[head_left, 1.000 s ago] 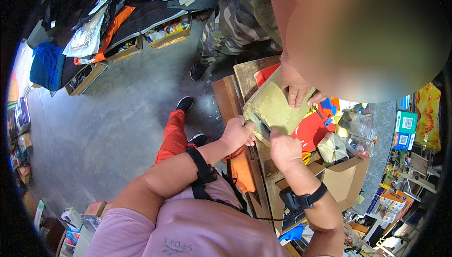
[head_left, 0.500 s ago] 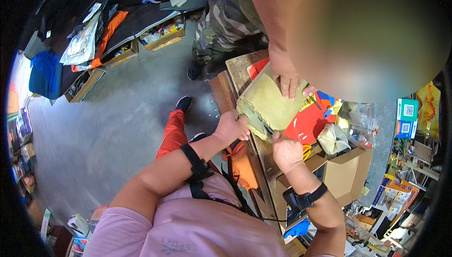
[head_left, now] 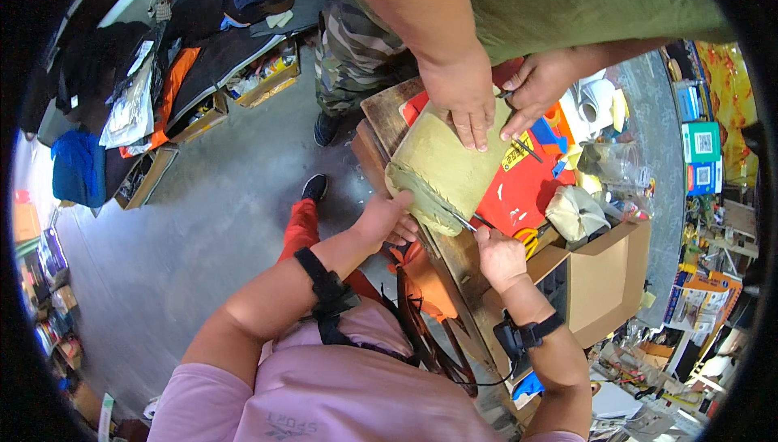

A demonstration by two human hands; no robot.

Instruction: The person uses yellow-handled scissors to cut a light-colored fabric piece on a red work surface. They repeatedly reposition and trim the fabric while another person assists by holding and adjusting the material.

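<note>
A thick, cushion-like olive fabric piece [head_left: 450, 130] lies at the near corner of the wooden table, its rough seamed edge facing me. My left hand [head_left: 391, 219] pinches its left near corner, thumb on top and fingers curled below. In my right hand [head_left: 501, 257] is a slim pointed metal tool [head_left: 462, 222]; its tip meets the seamed edge, and my fist hides its handle. Across from me, a co-worker's hand [head_left: 463, 106] presses flat on the fabric. The co-worker's other hand [head_left: 539, 89] holds a thin dark object beside it.
A red sheet [head_left: 515, 199] lies under the fabric piece. Yellow handles [head_left: 527, 241] lie near my right hand. Beyond are a crumpled beige cloth bundle [head_left: 575, 213] and an open cardboard box [head_left: 608, 280]. An orange bag [head_left: 425, 284] hangs below the table edge [head_left: 385, 106].
The co-worker has leaned back out of the way, and their second hand now shows. The tool's tip has drawn out from the seam somewhat. My left hand has shifted its grip on the corner.
</note>
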